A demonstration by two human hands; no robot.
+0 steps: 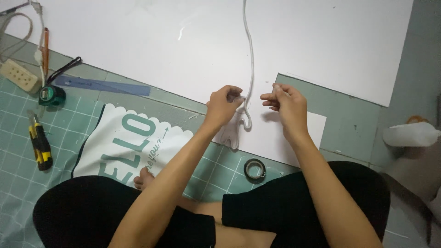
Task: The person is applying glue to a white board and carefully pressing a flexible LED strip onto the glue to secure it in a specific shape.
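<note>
Head view: your left hand (pixel 223 104) and right hand (pixel 285 102) each pinch the white cord (pixel 251 69); keep tension even above the white board (pixel 321 41).

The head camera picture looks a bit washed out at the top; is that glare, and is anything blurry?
Head view: the white sheet is overexposed, nearly featureless, with a small glare streak. The white cord almost melts into it. Both the left hand and right hand look soft, fingertips slightly smeared. Shadows are faint and diffuse. The right edge darkens.
</note>
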